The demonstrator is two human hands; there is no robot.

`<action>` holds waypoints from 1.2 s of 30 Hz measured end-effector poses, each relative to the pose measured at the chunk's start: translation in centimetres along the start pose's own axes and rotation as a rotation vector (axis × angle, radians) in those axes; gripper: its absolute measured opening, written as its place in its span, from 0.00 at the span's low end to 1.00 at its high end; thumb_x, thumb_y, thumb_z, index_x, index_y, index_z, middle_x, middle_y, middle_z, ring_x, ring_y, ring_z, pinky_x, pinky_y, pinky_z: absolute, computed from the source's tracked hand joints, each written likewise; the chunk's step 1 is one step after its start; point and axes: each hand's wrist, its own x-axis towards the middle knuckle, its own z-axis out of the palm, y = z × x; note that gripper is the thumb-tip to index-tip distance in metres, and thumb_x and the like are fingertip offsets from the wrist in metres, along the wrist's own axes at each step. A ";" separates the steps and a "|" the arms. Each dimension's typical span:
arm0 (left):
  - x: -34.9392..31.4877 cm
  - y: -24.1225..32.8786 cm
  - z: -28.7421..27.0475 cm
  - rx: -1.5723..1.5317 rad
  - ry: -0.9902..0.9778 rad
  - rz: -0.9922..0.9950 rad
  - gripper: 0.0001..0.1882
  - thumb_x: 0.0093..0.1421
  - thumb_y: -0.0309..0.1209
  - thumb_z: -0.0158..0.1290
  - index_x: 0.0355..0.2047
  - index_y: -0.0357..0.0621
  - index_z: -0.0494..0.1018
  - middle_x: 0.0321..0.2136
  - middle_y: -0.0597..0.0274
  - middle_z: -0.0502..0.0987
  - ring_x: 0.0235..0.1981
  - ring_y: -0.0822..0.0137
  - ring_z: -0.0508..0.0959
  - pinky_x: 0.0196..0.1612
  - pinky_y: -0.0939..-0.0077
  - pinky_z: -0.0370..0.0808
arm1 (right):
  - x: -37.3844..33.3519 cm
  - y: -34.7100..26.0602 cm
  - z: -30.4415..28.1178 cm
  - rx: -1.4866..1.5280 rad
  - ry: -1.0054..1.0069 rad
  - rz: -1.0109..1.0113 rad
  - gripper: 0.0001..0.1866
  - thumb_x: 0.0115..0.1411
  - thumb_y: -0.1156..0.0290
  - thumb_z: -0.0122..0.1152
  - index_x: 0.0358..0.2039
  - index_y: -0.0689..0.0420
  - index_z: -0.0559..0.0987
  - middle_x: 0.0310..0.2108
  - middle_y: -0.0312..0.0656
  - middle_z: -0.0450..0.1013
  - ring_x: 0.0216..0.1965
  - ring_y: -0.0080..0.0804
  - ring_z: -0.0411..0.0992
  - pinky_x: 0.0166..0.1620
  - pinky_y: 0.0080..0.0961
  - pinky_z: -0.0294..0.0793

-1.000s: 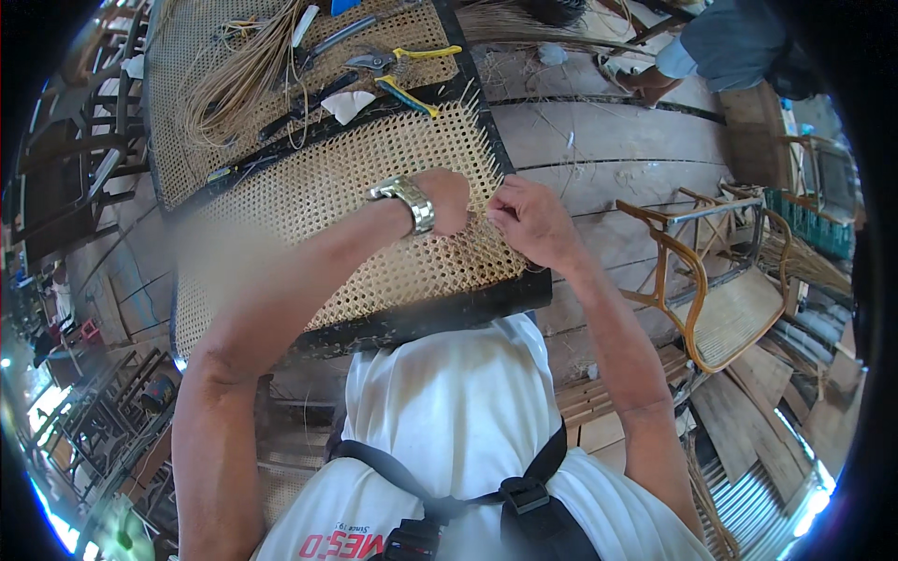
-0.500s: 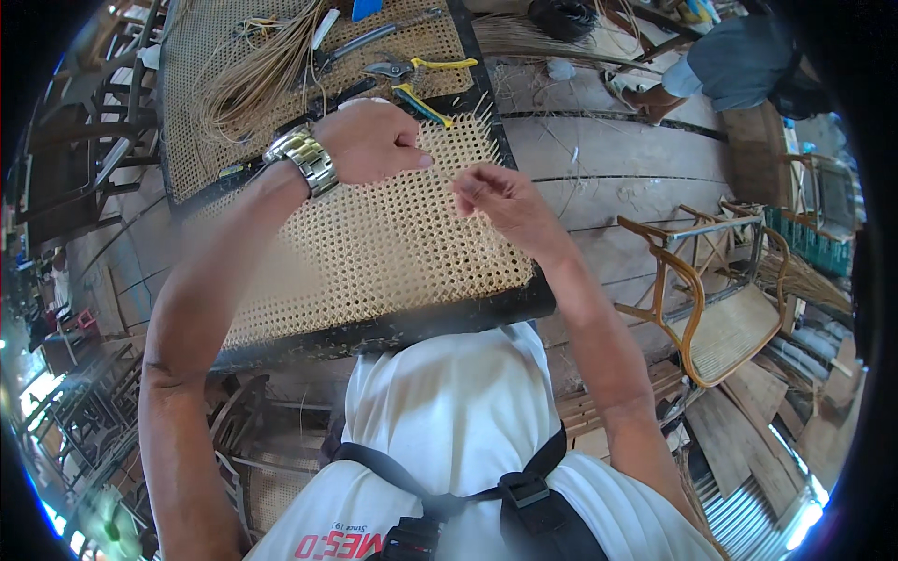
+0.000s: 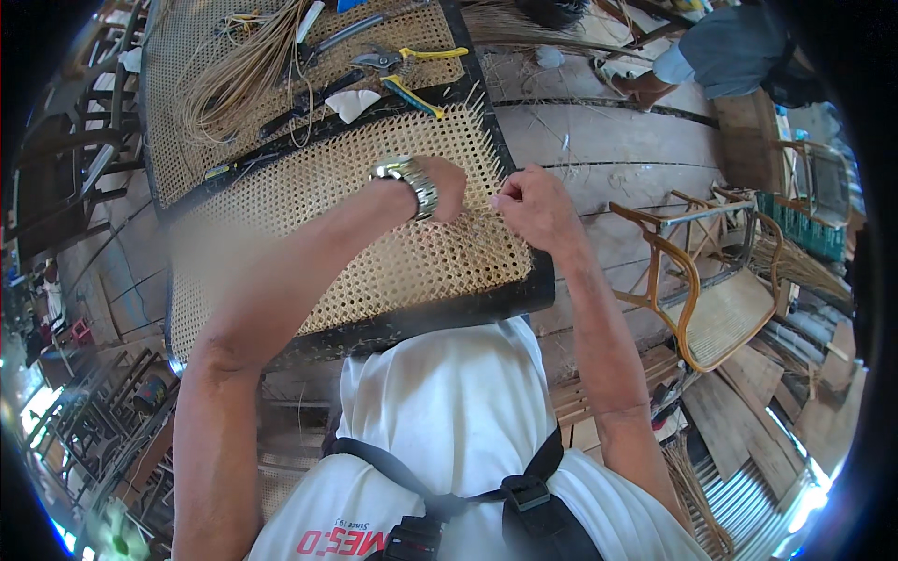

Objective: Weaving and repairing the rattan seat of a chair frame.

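A woven cane panel (image 3: 374, 266) set in a black frame (image 3: 421, 320) lies in front of me. My left hand (image 3: 443, 189), with a metal watch (image 3: 423, 194) on its wrist, is curled low over the weave; its fingertips are mostly hidden. Just to its right, by the panel's right edge, the thumb and fingers of my right hand (image 3: 541, 210) are pinched together. Whatever thin thing either hand grips is too small to make out. Loose cane ends (image 3: 479, 107) stick out along the far right edge.
Beyond the panel lie shears (image 3: 435, 53) with yellow handles, a white lump (image 3: 353, 105), dark tools and a bundle of cane strands (image 3: 234, 84). A wooden chair frame (image 3: 694, 318) stands at right. Another person (image 3: 734, 56) is at the far right; stacked chairs fill the left.
My left hand has moved right and nearer, away from the tools, uncovering the white lump. My right hand has shifted slightly right, its fingers now drawn together.
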 end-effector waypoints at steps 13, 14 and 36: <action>-1.5 2.5 4.8 -0.172 0.295 -0.147 0.12 0.63 0.36 0.53 0.37 0.39 0.78 0.28 0.44 0.81 0.33 0.49 0.83 0.36 0.55 0.78 | 0.6 -0.3 0.2 -0.016 -0.147 0.132 0.10 0.52 0.67 0.64 0.26 0.61 0.82 0.33 0.52 0.75 0.39 0.52 0.75 0.43 0.43 0.74; -1.8 2.6 5.1 -0.235 0.340 -0.166 0.13 0.63 0.36 0.52 0.38 0.39 0.78 0.28 0.43 0.81 0.33 0.49 0.83 0.36 0.55 0.78 | 0.4 0.4 0.7 0.000 -0.097 0.095 0.10 0.52 0.66 0.64 0.26 0.61 0.82 0.33 0.52 0.75 0.38 0.52 0.75 0.42 0.43 0.74; -0.2 -2.0 3.7 -0.831 -0.046 -0.142 0.22 0.67 0.45 0.48 0.27 0.40 0.80 0.19 0.60 0.80 0.17 0.73 0.77 0.25 0.73 0.74 | 0.0 -0.4 2.9 -0.107 0.026 0.061 0.13 0.52 0.64 0.69 0.29 0.62 0.82 0.30 0.47 0.75 0.31 0.35 0.78 0.36 0.31 0.75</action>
